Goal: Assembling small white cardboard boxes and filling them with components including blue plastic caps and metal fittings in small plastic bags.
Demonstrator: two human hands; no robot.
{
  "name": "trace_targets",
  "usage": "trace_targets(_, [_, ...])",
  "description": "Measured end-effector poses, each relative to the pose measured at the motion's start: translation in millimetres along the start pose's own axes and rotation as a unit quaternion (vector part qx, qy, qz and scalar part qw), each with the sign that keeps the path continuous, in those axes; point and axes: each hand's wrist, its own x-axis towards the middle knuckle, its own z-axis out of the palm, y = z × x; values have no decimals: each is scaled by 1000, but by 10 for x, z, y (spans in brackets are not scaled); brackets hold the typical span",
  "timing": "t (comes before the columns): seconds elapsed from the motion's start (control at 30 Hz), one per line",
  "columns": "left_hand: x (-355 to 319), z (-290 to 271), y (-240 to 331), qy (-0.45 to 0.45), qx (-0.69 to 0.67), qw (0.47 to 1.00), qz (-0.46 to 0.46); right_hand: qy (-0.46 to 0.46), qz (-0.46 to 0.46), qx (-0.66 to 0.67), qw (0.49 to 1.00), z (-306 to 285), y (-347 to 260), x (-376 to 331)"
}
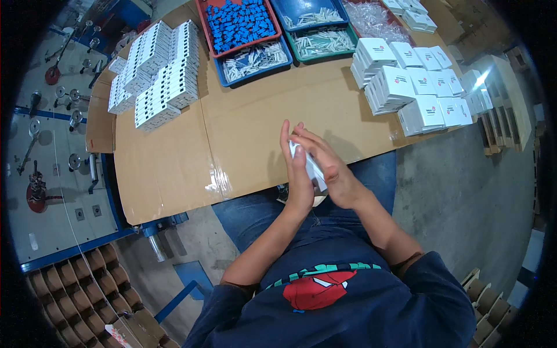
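Between my two palms, over the near edge of the cardboard-covered table (243, 133), I press a small white box (314, 171). My left hand (297, 177) lies along its left side with the fingers pointing up and away. Against the other side rests my right hand (339, 177), its thumb bent toward the box. Only a narrow white face shows; the rest is hidden by my hands. Stacks of white boxes (426, 110) with small printed marks stand at the right. White blocks with dark square openings (156, 69) are piled at the left.
Along the far edge sit a red bin (203, 17) of blue plastic parts (241, 24), blue and green bins (325, 57) of slim white parts, and a bin of clear plastic pieces (377, 22). A metal workbench with clamps (75, 162) stands left; wooden pallets (505, 104) are right.
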Motion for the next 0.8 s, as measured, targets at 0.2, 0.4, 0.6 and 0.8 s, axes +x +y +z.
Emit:
trace_targets(0.2, [-70, 17, 55, -5, -129, 992, 5, 18, -128, -101, 986, 242, -44, 35])
trace_targets(0.4, [-101, 1, 66, 7, -152, 988, -34, 15, -126, -97, 987, 305, -59, -11])
trace_targets(0.6, [53, 18, 278, 83, -198, 963, -161, 18, 7, 220, 975, 52, -33, 12])
trace_targets(0.8, [136, -185, 300, 92, -263, 932, -231, 97, 1, 51, 994, -103, 113, -90])
